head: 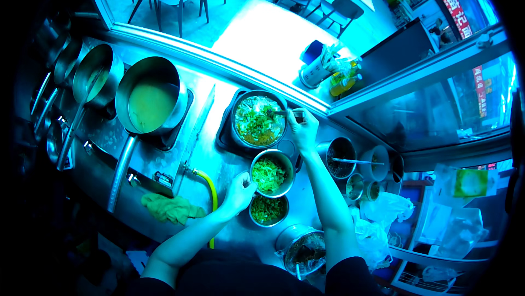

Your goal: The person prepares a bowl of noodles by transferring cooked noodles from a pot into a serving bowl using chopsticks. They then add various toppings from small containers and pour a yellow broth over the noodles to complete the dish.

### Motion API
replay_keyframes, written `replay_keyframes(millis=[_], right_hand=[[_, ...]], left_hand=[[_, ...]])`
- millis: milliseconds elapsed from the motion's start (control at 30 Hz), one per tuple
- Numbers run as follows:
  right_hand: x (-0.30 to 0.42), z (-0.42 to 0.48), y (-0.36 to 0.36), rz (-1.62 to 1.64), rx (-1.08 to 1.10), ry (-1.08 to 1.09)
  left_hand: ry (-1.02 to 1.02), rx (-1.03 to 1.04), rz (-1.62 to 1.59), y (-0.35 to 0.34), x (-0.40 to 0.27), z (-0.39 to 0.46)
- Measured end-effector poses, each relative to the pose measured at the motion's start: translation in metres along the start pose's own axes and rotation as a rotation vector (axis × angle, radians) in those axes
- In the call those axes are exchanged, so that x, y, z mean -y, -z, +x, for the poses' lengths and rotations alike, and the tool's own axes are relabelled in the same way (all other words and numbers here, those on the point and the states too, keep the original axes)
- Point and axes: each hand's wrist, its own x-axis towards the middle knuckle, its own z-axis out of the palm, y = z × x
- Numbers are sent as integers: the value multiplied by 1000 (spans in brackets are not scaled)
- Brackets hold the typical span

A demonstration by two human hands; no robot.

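Observation:
My right hand [302,128] grips the metal handle of a utensil [281,112], whose far end reaches into the food, so its shape is hidden. That food fills a round pot [235,134]: pale noodles with chopped greens [259,119] heaped on top and a yellowish part at the near side. My left hand [240,193] has its fingers curled at the left rim of a metal container [290,173] of shredded greens [267,175]. I cannot tell whether it grips the rim or some greens. Just nearer stands a metal bowl [284,219] of finely chopped greens [265,209].
Left are a long-handled saucepan [172,119] of pale broth and another pan [117,66]. A yellow hose [214,197] and cloth [170,208] lie nearby. On the right stand a condiment pot [348,146] and plastic bags [371,234]. A window frame [213,64] bounds the counter's far side.

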Motion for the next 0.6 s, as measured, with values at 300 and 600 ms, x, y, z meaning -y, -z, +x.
replay_keyframes(millis=[300,600], right_hand=[[1,5,-2,27,-21,58],[1,-5,19,-194,94,151]], left_hand=[[-31,2,46,0,10,5],[-27,0,36,-3,9,7]])
